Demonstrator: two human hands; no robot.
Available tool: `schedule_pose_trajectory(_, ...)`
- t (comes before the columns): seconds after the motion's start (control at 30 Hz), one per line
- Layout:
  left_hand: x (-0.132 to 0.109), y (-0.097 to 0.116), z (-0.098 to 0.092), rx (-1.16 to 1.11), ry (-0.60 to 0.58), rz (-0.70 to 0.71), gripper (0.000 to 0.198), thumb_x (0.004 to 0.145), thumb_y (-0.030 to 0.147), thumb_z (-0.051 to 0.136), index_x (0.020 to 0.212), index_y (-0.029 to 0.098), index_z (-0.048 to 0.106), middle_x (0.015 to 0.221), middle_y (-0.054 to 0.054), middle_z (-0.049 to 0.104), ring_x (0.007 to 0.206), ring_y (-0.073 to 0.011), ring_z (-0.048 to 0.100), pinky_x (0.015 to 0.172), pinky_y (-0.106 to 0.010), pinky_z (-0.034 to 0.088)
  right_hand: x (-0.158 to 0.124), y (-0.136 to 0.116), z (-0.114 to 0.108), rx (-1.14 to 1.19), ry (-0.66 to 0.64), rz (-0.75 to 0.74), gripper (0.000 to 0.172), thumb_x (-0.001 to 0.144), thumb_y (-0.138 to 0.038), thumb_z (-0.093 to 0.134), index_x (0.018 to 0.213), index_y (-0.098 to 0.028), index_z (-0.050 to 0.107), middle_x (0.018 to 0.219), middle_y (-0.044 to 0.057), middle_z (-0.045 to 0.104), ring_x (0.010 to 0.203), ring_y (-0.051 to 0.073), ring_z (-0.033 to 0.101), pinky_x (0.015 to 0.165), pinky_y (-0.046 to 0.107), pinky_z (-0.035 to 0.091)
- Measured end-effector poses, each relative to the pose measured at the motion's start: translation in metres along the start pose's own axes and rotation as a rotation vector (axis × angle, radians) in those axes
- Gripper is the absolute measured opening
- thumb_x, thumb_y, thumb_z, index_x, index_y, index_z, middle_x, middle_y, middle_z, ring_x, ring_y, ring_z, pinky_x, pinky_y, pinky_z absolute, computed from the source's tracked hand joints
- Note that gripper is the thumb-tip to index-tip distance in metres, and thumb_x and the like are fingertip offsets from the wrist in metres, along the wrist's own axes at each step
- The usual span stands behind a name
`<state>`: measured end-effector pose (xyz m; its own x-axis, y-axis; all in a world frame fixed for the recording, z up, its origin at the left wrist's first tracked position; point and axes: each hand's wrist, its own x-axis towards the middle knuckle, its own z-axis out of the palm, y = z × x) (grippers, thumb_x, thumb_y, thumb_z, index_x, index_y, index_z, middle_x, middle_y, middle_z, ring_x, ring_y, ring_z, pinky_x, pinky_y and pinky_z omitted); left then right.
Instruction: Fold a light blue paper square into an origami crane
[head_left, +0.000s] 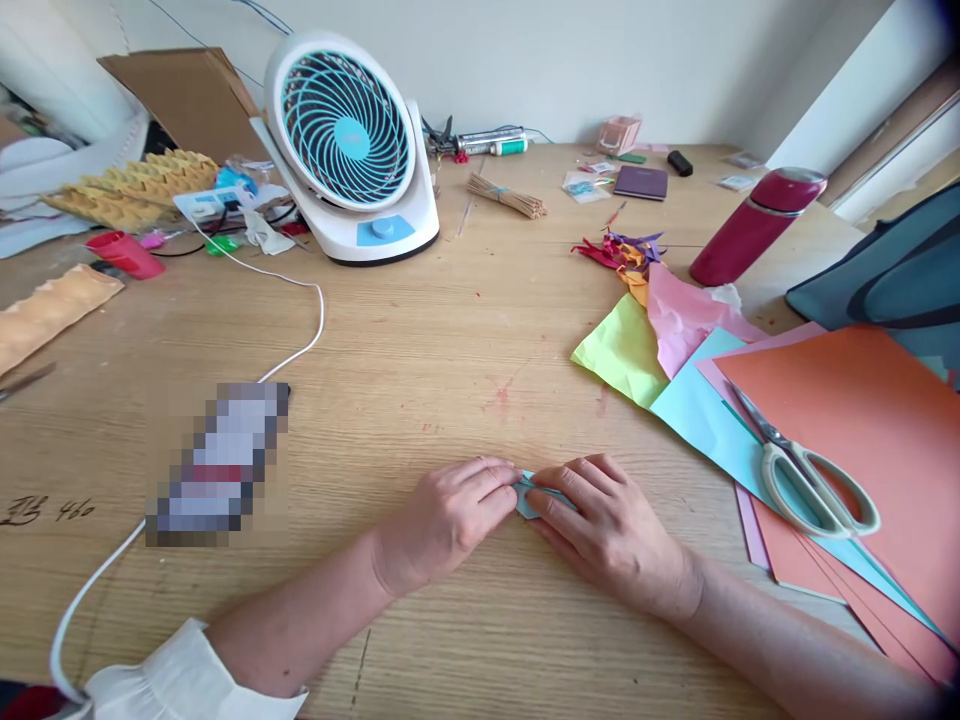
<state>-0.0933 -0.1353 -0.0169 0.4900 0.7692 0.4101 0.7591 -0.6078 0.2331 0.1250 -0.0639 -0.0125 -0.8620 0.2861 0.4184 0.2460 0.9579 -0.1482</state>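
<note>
A small piece of folded light-blue paper (pixel 527 502) lies on the wooden table near its front, between my two hands. The fingers of my left hand (pixel 454 512) are pressed together on the paper's left edge. My right hand (pixel 604 520) holds the paper from the right, its fingers bent over it and covering most of that side. Creases show in the bit of paper visible between the fingertips; the rest is hidden.
Scissors (pixel 814 475) lie on coloured sheets (pixel 862 400) at the right, near a red flask (pixel 757 225) and a blue bag (pixel 885 280). A fan (pixel 349 150) stands at the back; a cabled phone (pixel 221 460) lies left.
</note>
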Motion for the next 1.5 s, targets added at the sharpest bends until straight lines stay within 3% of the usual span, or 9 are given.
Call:
schedule_pose_trajectory(0.27, 0.003, -0.004, -0.007, -0.104, -0.011, 0.017, 0.019, 0.100, 0.013, 0.050, 0.105, 0.013, 0.068, 0.112, -0.007, 0.073, 0.109, -0.0168, 0.066, 0.098, -0.031, 0.058, -0.001, -0.001, 0.000, 0.034, -0.028, -0.035, 0.014, 0.097, -0.012, 0.053, 0.104, -0.015, 0.065, 0.090, 0.006, 0.070, 0.079, 0.017, 0.060, 0.074, 0.035, 0.044)
schedule_pose_trajectory(0.4, 0.005, -0.004, -0.009, -0.100, -0.046, 0.046, 0.022, 0.100, 0.013, 0.048, 0.106, 0.010, 0.068, 0.111, -0.009, 0.073, 0.109, -0.0165, 0.066, 0.099, -0.029, 0.058, 0.001, -0.005, -0.001, 0.060, -0.045, -0.031, 0.016, 0.095, -0.008, 0.052, 0.098, -0.014, 0.066, 0.090, 0.008, 0.069, 0.080, 0.018, 0.061, 0.074, 0.035, 0.046)
schedule_pose_trajectory(0.7, 0.004, -0.001, -0.008, -0.035, -0.006, 0.037, 0.020, 0.099, 0.011, 0.049, 0.100, 0.011, 0.069, 0.106, -0.010, 0.072, 0.104, -0.0170, 0.066, 0.094, -0.030, 0.058, -0.001, -0.007, 0.001, 0.025, -0.049, -0.053, 0.022, 0.095, -0.006, 0.048, 0.102, -0.013, 0.067, 0.094, 0.009, 0.070, 0.081, 0.019, 0.062, 0.076, 0.036, 0.049)
schedule_pose_trajectory(0.87, 0.003, -0.002, -0.011, -0.031, -0.065, -0.003, 0.021, 0.099, 0.010, 0.047, 0.095, 0.012, 0.067, 0.096, -0.008, 0.067, 0.091, -0.0175, 0.061, 0.083, -0.031, 0.056, 0.001, -0.007, -0.001, 0.041, -0.038, -0.034, 0.024, 0.096, -0.005, 0.046, 0.094, -0.014, 0.067, 0.090, 0.009, 0.069, 0.075, 0.018, 0.061, 0.072, 0.035, 0.049)
schedule_pose_trajectory(1.03, 0.002, -0.002, -0.011, 0.013, -0.070, -0.004, 0.025, 0.100, 0.011, 0.043, 0.094, 0.013, 0.068, 0.086, -0.006, 0.063, 0.080, -0.0165, 0.056, 0.074, -0.030, 0.052, 0.000, -0.005, -0.002, 0.037, -0.046, -0.040, 0.017, 0.095, -0.008, 0.053, 0.101, -0.012, 0.068, 0.088, 0.008, 0.068, 0.076, 0.018, 0.061, 0.073, 0.035, 0.051)
schedule_pose_trajectory(1.2, 0.002, -0.001, -0.011, 0.028, -0.080, -0.010, 0.027, 0.102, 0.013, 0.041, 0.094, 0.014, 0.067, 0.083, -0.005, 0.062, 0.078, -0.0156, 0.055, 0.070, -0.028, 0.050, 0.003, -0.008, -0.007, -0.038, -0.052, -0.108, 0.021, 0.094, -0.003, 0.050, 0.099, -0.009, 0.070, 0.089, 0.012, 0.069, 0.078, 0.021, 0.062, 0.072, 0.036, 0.052)
schedule_pose_trajectory(1.5, 0.006, 0.003, -0.011, 0.145, -0.124, 0.047, 0.025, 0.099, 0.010, 0.045, 0.080, 0.014, 0.060, 0.078, -0.003, 0.058, 0.072, -0.0160, 0.051, 0.065, -0.030, 0.046, -0.004, -0.008, 0.002, -0.015, -0.011, -0.075, 0.024, 0.097, -0.006, 0.045, 0.097, -0.013, 0.068, 0.088, 0.009, 0.068, 0.073, 0.019, 0.061, 0.066, 0.034, 0.047)
